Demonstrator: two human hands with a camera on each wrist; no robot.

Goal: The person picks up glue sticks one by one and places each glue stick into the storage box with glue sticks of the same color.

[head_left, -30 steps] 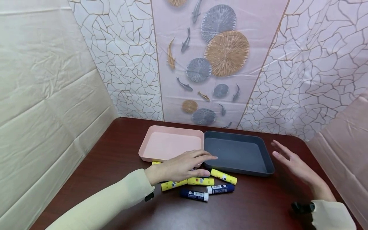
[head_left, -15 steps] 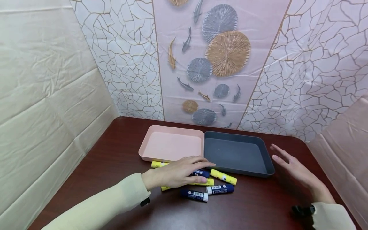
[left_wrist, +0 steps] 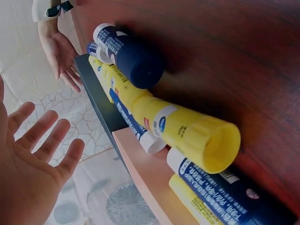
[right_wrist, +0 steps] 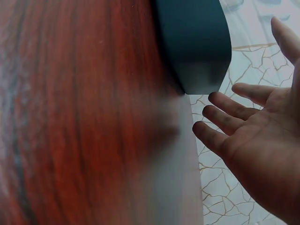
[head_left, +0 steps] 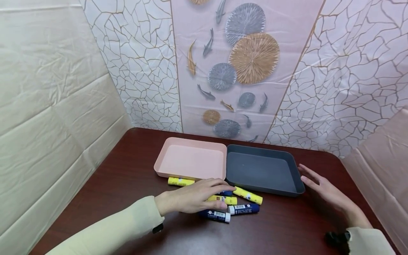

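My left hand [head_left: 199, 197] hovers over a loose group of glue sticks, its fingers extended and nothing held. In the left wrist view its palm [left_wrist: 28, 173] is apart from the sticks. Yellow glue sticks [head_left: 248, 196] and navy ones with white caps [head_left: 243, 209] lie on the table, partly hidden under that hand in the head view. One yellow glue stick [left_wrist: 183, 131] looms large in the left wrist view. My right hand [head_left: 326, 189] holds nothing, fingers spread, beside the right end of a dark grey tray [right_wrist: 199, 47].
A pink tray [head_left: 158, 170] and the dark grey tray stand side by side behind the glue sticks, with nothing inside either. The dark red table [head_left: 127, 170] ends at patterned cloth walls [head_left: 146, 71] at the back and sides.
My left hand has drawn back a little toward me and left, off the tray edges. The right hand has dipped slightly. Glue sticks and trays stay in place.
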